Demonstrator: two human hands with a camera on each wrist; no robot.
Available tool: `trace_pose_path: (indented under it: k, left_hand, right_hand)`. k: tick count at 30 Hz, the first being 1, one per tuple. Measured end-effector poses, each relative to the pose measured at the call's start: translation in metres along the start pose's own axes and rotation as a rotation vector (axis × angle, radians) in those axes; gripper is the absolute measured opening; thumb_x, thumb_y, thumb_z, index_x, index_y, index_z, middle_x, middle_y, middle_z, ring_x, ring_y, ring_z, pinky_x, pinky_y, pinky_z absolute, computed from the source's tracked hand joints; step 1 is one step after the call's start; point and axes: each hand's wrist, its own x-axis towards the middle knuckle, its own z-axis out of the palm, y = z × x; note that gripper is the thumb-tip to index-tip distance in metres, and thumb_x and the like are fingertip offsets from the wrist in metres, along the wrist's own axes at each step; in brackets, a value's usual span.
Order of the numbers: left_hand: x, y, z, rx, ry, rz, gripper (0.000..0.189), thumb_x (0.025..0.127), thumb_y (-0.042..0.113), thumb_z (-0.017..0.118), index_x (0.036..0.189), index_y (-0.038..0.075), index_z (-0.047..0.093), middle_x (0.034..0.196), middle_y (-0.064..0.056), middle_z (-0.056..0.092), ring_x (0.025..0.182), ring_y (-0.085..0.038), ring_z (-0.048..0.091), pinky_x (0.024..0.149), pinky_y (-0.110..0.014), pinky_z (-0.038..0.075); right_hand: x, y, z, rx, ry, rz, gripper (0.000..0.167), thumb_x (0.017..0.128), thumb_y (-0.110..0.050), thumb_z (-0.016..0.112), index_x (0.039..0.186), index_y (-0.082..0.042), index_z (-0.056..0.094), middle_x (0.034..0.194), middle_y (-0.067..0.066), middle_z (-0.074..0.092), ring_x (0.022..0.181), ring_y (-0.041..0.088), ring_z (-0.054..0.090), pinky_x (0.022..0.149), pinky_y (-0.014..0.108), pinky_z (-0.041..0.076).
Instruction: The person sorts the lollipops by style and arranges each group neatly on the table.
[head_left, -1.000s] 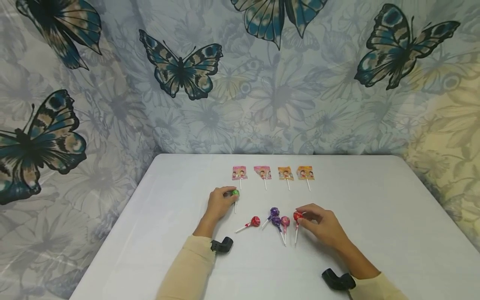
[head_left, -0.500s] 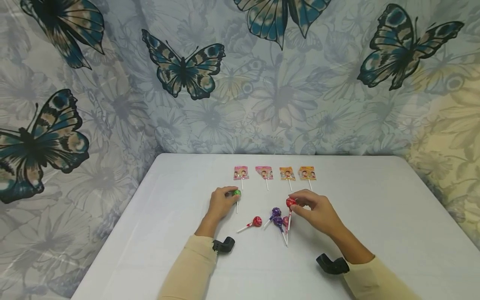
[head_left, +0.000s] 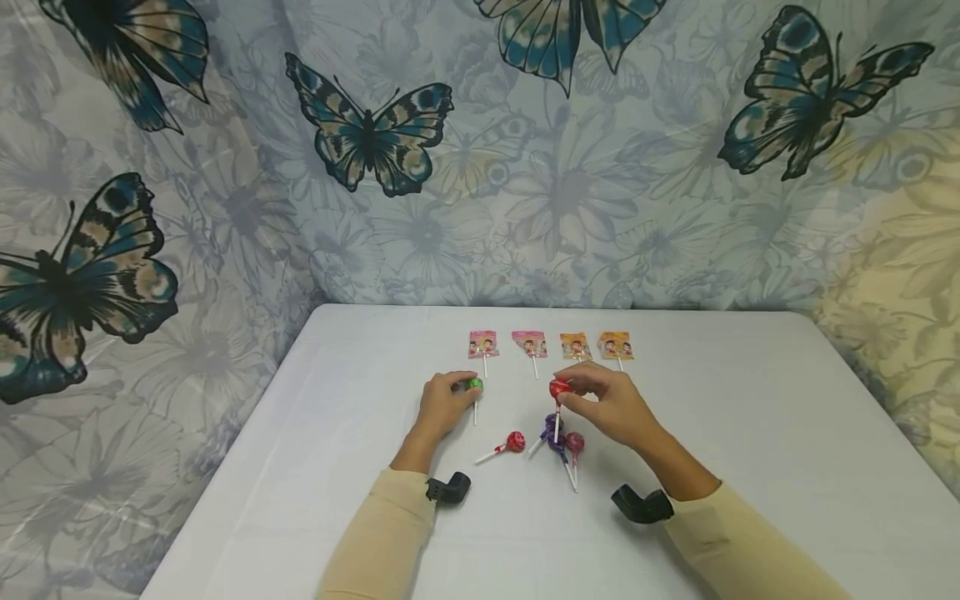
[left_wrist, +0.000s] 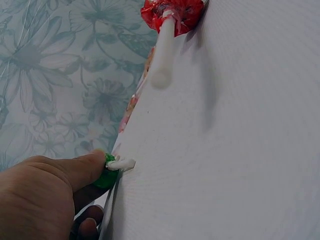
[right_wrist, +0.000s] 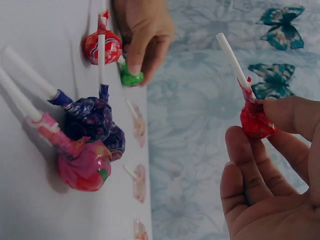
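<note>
My left hand [head_left: 442, 407] pinches the head of a green lollipop [head_left: 476, 384], its white stick pointing toward me; the left wrist view shows thumb and finger on the green wrapper [left_wrist: 106, 178]. In my right hand [head_left: 609, 407], a red lollipop [head_left: 558, 389] is pinched by its head, lifted above the table, stick downward in the head view. Behind its stick lie two purple lollipops [head_left: 553, 427] and a pink one [head_left: 574, 442], grouped together. Another red lollipop [head_left: 514, 442] rests between the two hands, its stick toward the left.
Toward the back of the white table [head_left: 360, 350] is a row of flat-packed lollipops: two in pink wrappers [head_left: 483, 344] and two in orange wrappers [head_left: 615, 345]. A butterfly-patterned cloth [head_left: 555, 208] hangs behind. Black wrist cameras [head_left: 450, 489] sit on both wrists.
My right hand has raised the red lollipop and carried it left and away from me, past the pink and purple ones. The left hand stays with the green lollipop.
</note>
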Motion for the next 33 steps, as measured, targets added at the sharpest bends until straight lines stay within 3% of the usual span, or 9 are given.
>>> trace_pose_path:
  k: [5,8,13,22,33]
  left_hand:
    - [0.000,0.001,0.000,0.005,-0.002,-0.001,0.028,0.085,0.019,0.076,0.112,0.014,0.073,0.096,-0.004,0.058,0.091,-0.020,0.054,0.077,-0.037,0.046]
    - [0.000,0.001,0.001,0.005,-0.001,-0.003,0.028,0.085,0.019,0.076,0.112,0.014,0.073,0.096,-0.004,0.058,0.091,-0.020,0.054,0.077,-0.037,0.046]
    - [0.000,0.001,0.000,0.002,0.001,0.001,0.028,0.085,0.019,0.076,0.112,0.014,0.073,0.097,-0.004,0.059,0.091,-0.020,0.054,0.078,-0.037,0.046]
    - [0.000,0.001,0.001,0.003,-0.004,-0.010,0.028,0.085,0.020,0.076,0.112,0.014,0.073,0.097,-0.004,0.058,0.091,-0.020,0.053,0.079,-0.038,0.046]
    - [0.000,0.002,-0.001,0.012,-0.012,-0.013,0.029,0.085,0.020,0.076,0.114,0.014,0.073,0.100,-0.005,0.059,0.093,-0.021,0.055,0.080,-0.039,0.046]
  right_hand:
    - [0.010,0.002,0.006,0.033,-0.012,0.004,0.024,0.085,0.005,0.070,0.109,0.006,0.067,0.102,0.018,0.066,0.089,0.031,0.065,0.082,0.045,0.051]
    - [0.017,0.017,0.012,0.050,-0.017,-0.004,0.025,0.085,0.006,0.069,0.110,0.007,0.067,0.103,0.018,0.067,0.090,0.032,0.065,0.082,0.049,0.050]
    - [0.028,0.040,0.023,0.062,-0.033,0.020,0.026,0.086,-0.002,0.072,0.112,0.001,0.068,0.102,0.009,0.068,0.091,0.024,0.066,0.080,0.043,0.052]
    - [0.043,0.050,0.041,0.066,-0.056,0.128,0.026,0.086,-0.007,0.072,0.111,-0.002,0.069,0.106,0.008,0.068,0.092,0.024,0.067,0.072,0.032,0.055]
    - [0.059,0.058,0.057,0.040,-0.094,0.188,0.024,0.086,-0.006,0.073,0.109,0.000,0.070,0.101,0.009,0.070,0.086,0.020,0.068,0.069,0.032,0.054]
